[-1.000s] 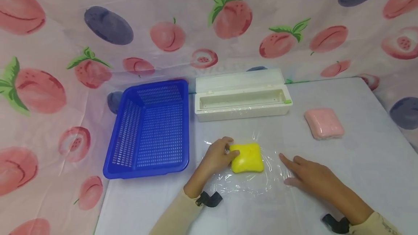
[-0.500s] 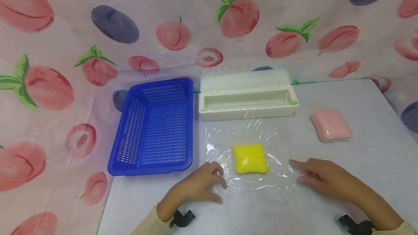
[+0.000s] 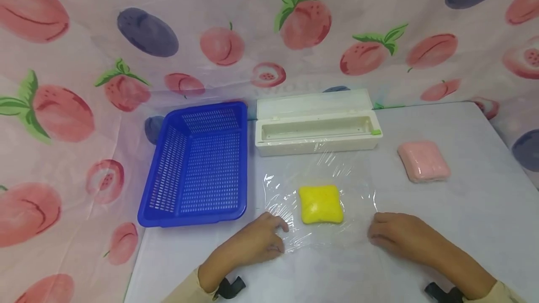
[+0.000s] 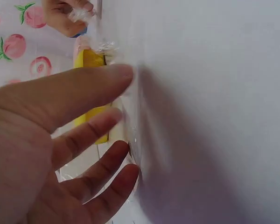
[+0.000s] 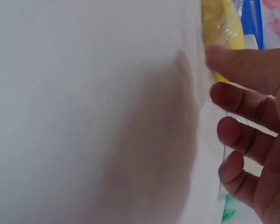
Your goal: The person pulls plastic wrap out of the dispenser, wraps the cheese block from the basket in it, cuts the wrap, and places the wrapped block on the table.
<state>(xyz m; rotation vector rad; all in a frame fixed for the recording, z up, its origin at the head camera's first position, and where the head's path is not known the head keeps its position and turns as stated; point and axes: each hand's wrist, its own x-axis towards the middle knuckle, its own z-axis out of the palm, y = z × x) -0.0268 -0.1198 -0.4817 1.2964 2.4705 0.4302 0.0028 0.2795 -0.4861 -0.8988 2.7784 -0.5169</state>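
Note:
A yellow pillow-shaped block (image 3: 321, 204) lies on a sheet of clear cling film (image 3: 286, 195) spread over the table. My left hand (image 3: 251, 243) is at the film's near left corner, fingers bent loosely, thumb apart from them in the left wrist view. Across from it, my right hand (image 3: 402, 235) pinches the near right edge of the film; crinkled film shows at its fingertips in the left wrist view. In the right wrist view the thumb (image 5: 242, 65) hides the index finger.
A blue plastic basket (image 3: 243, 162) stands at the left. Behind the film is an open white cling film dispenser (image 3: 316, 147) with a green slider. A pink block (image 3: 424, 161) in film lies at the right. A fruit-patterned cloth (image 3: 236, 3) hangs behind.
The left hand has let go of the yellow block and moved back to the film's near left corner. The right hand's pointing fingers have drawn in onto the film edge.

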